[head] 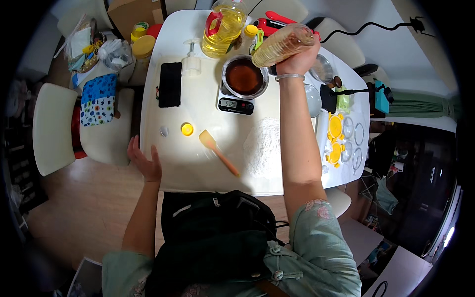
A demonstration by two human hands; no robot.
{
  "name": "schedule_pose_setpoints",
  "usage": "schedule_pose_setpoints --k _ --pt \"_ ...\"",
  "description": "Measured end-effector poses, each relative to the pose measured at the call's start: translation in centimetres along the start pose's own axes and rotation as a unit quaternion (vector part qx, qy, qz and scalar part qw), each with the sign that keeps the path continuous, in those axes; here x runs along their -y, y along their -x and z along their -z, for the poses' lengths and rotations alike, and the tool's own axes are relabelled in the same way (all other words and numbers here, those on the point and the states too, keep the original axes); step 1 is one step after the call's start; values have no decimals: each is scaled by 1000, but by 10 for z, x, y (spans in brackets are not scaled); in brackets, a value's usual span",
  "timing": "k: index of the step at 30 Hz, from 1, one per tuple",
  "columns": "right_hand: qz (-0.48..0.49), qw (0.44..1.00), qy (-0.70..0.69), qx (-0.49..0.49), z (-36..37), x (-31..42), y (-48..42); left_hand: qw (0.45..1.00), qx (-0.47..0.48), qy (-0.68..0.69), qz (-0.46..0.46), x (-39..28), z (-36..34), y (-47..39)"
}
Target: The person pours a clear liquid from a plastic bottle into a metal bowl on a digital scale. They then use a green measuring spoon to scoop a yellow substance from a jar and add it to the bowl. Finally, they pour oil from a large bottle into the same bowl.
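Observation:
My right hand (298,63) grips a clear plastic bottle (276,44), tilted with its lower-left end at the rim of a bowl (245,96). Dark brown liquid (243,77) fills much of the bowl, which sits on a digital kitchen scale (236,106) with a lit display. At the table's left edge, my left hand (146,163) is empty, fingers apart. A mound of white flour (262,148) lies partly behind my right forearm. Between my hands are a spatula (219,152) with an orange handle and a yellow cap (187,129).
A large jug of yellow oil (222,29) stands behind the bowl. A black phone (170,84) and a plunger mould (191,65) lie at left. Yellow plastic pieces (335,126), a glass bowl (312,101) and a black clamp arm (350,91) occupy the right side.

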State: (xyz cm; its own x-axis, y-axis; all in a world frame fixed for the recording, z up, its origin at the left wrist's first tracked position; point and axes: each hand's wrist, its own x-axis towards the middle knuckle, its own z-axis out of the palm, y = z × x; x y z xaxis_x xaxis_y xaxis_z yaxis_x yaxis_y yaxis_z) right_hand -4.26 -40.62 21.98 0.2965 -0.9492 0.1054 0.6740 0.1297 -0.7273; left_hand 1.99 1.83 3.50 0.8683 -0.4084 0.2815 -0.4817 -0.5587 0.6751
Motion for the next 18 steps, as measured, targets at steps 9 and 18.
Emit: schedule_pose_setpoints --k 9,18 --pt "-19 952 277 131 17 -17 25 941 158 238 -179 -230 8 -135" --pt "-20 897 402 183 8 -42 34 941 214 188 -181 -242 -60 -179"
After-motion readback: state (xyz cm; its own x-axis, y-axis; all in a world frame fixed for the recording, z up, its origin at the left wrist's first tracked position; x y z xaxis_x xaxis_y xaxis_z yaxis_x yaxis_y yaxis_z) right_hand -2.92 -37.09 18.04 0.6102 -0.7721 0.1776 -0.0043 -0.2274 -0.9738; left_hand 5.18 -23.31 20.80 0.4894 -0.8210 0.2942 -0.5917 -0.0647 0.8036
